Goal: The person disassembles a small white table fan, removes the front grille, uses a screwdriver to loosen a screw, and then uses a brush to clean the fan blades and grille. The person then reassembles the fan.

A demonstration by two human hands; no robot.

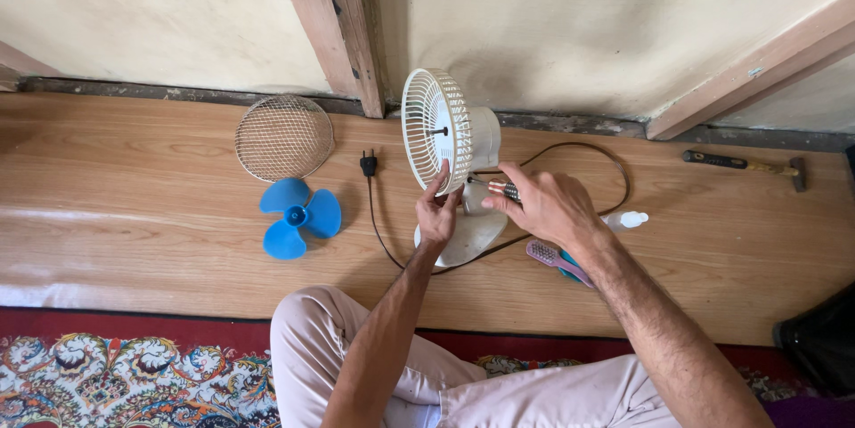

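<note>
Fingers [443, 180] steady ribbed white grille [434, 128] (round, wiry); screwdriver [500, 189] touching.

I read this as a room in a home, floor-level, with repair work laid out informally. I see a wood-look floor [134, 241] running to a rough, stained plaster wall [160, 18] with bare timber posts [329, 27] at the far side. A patterned red rug [116, 375] lies along the near edge, where the person sits. Household bits are scattered on the floor: a small white table fan [450, 161] stripped open, its blue blade [298, 216] and wire grille [284, 138] at left, a hammer [746, 165] far right, a brush [554, 259] near centre. No bench, no tool racks.
</note>
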